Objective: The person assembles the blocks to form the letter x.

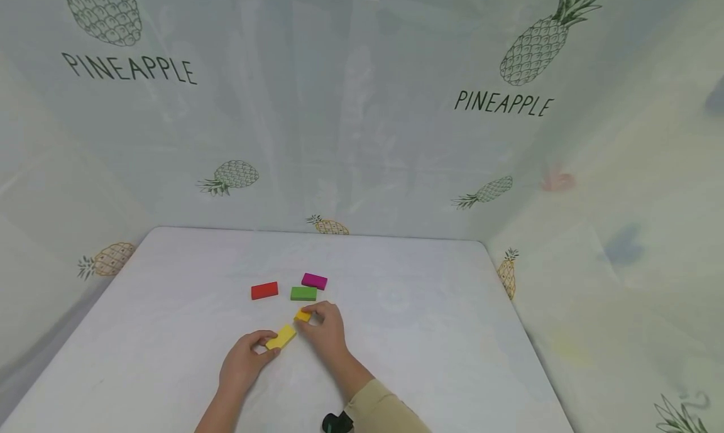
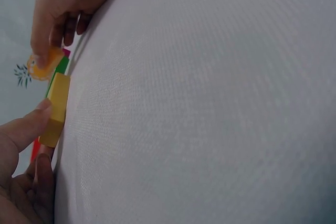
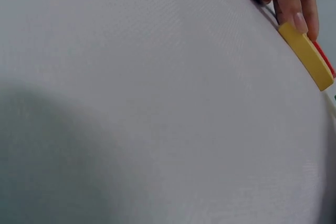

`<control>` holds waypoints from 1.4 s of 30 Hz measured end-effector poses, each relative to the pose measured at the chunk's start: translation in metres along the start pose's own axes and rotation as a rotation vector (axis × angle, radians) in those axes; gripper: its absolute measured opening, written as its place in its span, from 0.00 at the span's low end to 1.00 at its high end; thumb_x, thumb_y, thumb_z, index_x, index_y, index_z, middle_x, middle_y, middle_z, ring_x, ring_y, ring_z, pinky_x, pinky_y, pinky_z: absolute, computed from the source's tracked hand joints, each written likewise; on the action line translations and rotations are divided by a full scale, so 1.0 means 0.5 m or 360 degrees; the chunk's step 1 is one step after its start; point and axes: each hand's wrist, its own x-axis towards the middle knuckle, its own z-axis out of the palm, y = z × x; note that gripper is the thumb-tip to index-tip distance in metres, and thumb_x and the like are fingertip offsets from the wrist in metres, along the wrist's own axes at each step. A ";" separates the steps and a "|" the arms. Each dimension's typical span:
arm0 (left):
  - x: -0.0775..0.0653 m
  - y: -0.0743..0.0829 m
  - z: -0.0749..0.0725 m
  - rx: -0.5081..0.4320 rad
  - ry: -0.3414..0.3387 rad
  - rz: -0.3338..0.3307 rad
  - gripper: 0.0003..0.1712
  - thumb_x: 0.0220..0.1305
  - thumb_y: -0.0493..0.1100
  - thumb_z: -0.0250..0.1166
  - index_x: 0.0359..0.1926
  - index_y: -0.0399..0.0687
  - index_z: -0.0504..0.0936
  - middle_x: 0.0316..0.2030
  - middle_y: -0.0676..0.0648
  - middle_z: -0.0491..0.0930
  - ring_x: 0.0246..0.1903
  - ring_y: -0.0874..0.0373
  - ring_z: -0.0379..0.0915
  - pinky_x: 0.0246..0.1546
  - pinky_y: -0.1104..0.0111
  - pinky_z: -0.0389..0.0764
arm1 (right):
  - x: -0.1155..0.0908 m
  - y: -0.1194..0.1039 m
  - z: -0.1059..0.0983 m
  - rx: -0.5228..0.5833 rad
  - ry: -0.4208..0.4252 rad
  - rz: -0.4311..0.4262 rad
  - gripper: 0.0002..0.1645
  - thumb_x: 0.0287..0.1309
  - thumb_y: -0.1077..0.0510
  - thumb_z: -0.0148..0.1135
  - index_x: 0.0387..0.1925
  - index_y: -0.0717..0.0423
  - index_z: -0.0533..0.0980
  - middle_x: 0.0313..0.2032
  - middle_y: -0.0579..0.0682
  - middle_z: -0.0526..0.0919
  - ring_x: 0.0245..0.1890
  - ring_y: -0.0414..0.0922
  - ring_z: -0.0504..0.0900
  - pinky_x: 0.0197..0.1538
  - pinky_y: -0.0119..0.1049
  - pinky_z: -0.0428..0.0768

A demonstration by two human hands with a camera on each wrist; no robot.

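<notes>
Near the front middle of the white table, my left hand pinches a yellow rectangular block between thumb and fingers. The left wrist view shows the thumb pressed against one side of this yellow block. Just beyond its far end, my right hand pinches an orange-yellow block, part of which the fingers cover. A small gap separates the two blocks in the head view. In the right wrist view, the left hand's fingertips touch the yellow block; the right hand is out of that view.
Behind the hands lie a red block, a green block and a magenta block, the last two close together. A dark object shows beside the right sleeve. Pineapple-printed cloth hangs behind the table.
</notes>
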 end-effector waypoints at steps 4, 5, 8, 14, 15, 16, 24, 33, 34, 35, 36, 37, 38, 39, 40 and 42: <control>-0.001 0.002 -0.001 0.0006 -0.0001 -0.0004 0.21 0.53 0.42 0.75 0.49 0.48 0.84 0.38 0.48 0.79 0.30 0.55 0.66 0.30 0.65 0.68 | -0.004 0.007 0.003 -0.0075 0.0017 -0.0065 0.12 0.51 0.52 0.74 0.39 0.40 0.84 0.38 0.31 0.78 0.46 0.37 0.73 0.54 0.37 0.72; -0.001 0.002 -0.001 0.0006 -0.0001 -0.0005 0.21 0.53 0.42 0.75 0.49 0.48 0.84 0.38 0.48 0.79 0.30 0.55 0.66 0.30 0.65 0.68 | -0.005 0.009 0.003 -0.0088 0.0020 -0.0081 0.12 0.51 0.52 0.74 0.40 0.41 0.84 0.38 0.31 0.78 0.46 0.37 0.73 0.53 0.36 0.73; -0.002 0.003 -0.002 0.0003 -0.0003 -0.0009 0.21 0.53 0.42 0.74 0.49 0.48 0.84 0.39 0.48 0.79 0.30 0.55 0.66 0.29 0.65 0.68 | -0.007 0.014 0.004 -0.0085 0.0033 -0.0117 0.12 0.51 0.53 0.74 0.40 0.42 0.84 0.38 0.32 0.77 0.42 0.36 0.74 0.49 0.33 0.74; -0.001 0.003 -0.001 0.0004 -0.0008 -0.0022 0.20 0.54 0.42 0.74 0.50 0.48 0.84 0.40 0.48 0.79 0.31 0.54 0.66 0.29 0.64 0.68 | -0.008 0.017 0.005 -0.0008 0.0038 -0.0108 0.13 0.51 0.55 0.75 0.40 0.45 0.85 0.35 0.33 0.75 0.33 0.34 0.72 0.37 0.28 0.75; -0.001 0.002 0.000 0.0007 -0.0007 -0.0023 0.20 0.54 0.43 0.74 0.50 0.48 0.84 0.40 0.47 0.79 0.31 0.54 0.66 0.30 0.64 0.68 | -0.007 0.018 0.006 -0.0018 0.0039 -0.0114 0.13 0.50 0.55 0.75 0.40 0.45 0.85 0.35 0.32 0.75 0.32 0.34 0.72 0.36 0.28 0.75; 0.000 0.002 0.000 0.0010 -0.0005 -0.0022 0.20 0.54 0.43 0.74 0.50 0.48 0.84 0.40 0.47 0.80 0.31 0.54 0.66 0.30 0.64 0.68 | -0.007 0.018 0.007 -0.0030 0.0040 -0.0122 0.13 0.50 0.55 0.75 0.40 0.45 0.85 0.34 0.32 0.74 0.32 0.34 0.72 0.36 0.27 0.75; 0.002 0.004 0.000 0.0016 0.0003 -0.0013 0.20 0.53 0.43 0.74 0.49 0.49 0.85 0.40 0.47 0.80 0.31 0.55 0.66 0.31 0.63 0.68 | -0.004 0.015 0.008 -0.0137 0.0027 -0.0137 0.12 0.48 0.53 0.77 0.37 0.45 0.85 0.31 0.32 0.74 0.30 0.33 0.70 0.35 0.27 0.73; 0.002 0.005 -0.001 0.0022 0.0007 -0.0012 0.20 0.53 0.43 0.75 0.49 0.48 0.85 0.39 0.48 0.80 0.31 0.55 0.66 0.30 0.64 0.68 | -0.001 0.012 0.010 -0.0197 0.0006 -0.0113 0.12 0.48 0.52 0.76 0.37 0.46 0.85 0.32 0.33 0.74 0.31 0.33 0.70 0.36 0.27 0.73; 0.002 0.005 -0.001 0.0021 0.0006 -0.0013 0.20 0.53 0.43 0.75 0.49 0.48 0.85 0.39 0.48 0.80 0.31 0.55 0.66 0.30 0.64 0.68 | 0.000 0.012 0.010 -0.0202 0.0006 -0.0116 0.12 0.48 0.53 0.77 0.37 0.46 0.85 0.32 0.33 0.74 0.31 0.33 0.70 0.36 0.27 0.73; 0.002 0.005 -0.001 0.0021 0.0006 -0.0015 0.20 0.53 0.43 0.75 0.49 0.48 0.85 0.39 0.48 0.80 0.31 0.55 0.66 0.30 0.64 0.68 | -0.001 0.011 0.010 -0.0205 0.0006 -0.0114 0.12 0.48 0.53 0.77 0.37 0.46 0.85 0.32 0.33 0.74 0.31 0.33 0.70 0.36 0.27 0.73; 0.002 0.006 -0.001 0.0021 0.0005 -0.0016 0.20 0.53 0.43 0.75 0.49 0.48 0.85 0.39 0.48 0.80 0.30 0.55 0.66 0.30 0.64 0.68 | -0.001 0.011 0.009 -0.0209 0.0005 -0.0115 0.12 0.48 0.53 0.77 0.37 0.46 0.85 0.32 0.33 0.74 0.31 0.33 0.70 0.36 0.27 0.73; 0.002 0.006 -0.001 0.0020 0.0003 -0.0019 0.20 0.53 0.43 0.75 0.49 0.48 0.85 0.39 0.48 0.80 0.31 0.55 0.66 0.30 0.64 0.68 | -0.002 0.010 0.009 -0.0212 0.0004 -0.0115 0.12 0.48 0.53 0.77 0.37 0.46 0.85 0.32 0.33 0.74 0.31 0.33 0.70 0.36 0.27 0.73; 0.002 0.006 -0.001 0.0020 0.0003 -0.0023 0.20 0.53 0.43 0.75 0.49 0.48 0.85 0.39 0.48 0.80 0.31 0.55 0.66 0.30 0.64 0.68 | -0.002 0.009 0.009 -0.0210 0.0003 -0.0114 0.12 0.48 0.53 0.77 0.37 0.46 0.86 0.32 0.33 0.74 0.31 0.33 0.70 0.36 0.27 0.73; 0.002 0.006 -0.001 0.0021 0.0002 -0.0027 0.20 0.53 0.43 0.75 0.49 0.48 0.85 0.39 0.47 0.80 0.31 0.55 0.66 0.30 0.64 0.68 | -0.003 0.008 0.008 -0.0210 0.0003 -0.0114 0.12 0.48 0.53 0.77 0.37 0.46 0.86 0.33 0.34 0.74 0.31 0.33 0.70 0.36 0.27 0.73; 0.003 0.006 -0.001 0.0023 0.0000 -0.0031 0.20 0.53 0.43 0.75 0.49 0.48 0.85 0.40 0.47 0.80 0.31 0.54 0.66 0.30 0.64 0.68 | -0.003 0.007 0.007 -0.0206 0.0004 -0.0112 0.12 0.48 0.53 0.77 0.37 0.46 0.86 0.33 0.34 0.74 0.31 0.33 0.70 0.36 0.27 0.73; 0.003 0.005 0.000 0.0027 -0.0003 -0.0038 0.20 0.53 0.43 0.75 0.49 0.48 0.84 0.40 0.47 0.80 0.31 0.54 0.66 0.30 0.64 0.69 | -0.004 0.005 0.006 -0.0203 0.0004 -0.0105 0.12 0.48 0.52 0.77 0.37 0.46 0.86 0.34 0.35 0.74 0.32 0.33 0.70 0.36 0.27 0.73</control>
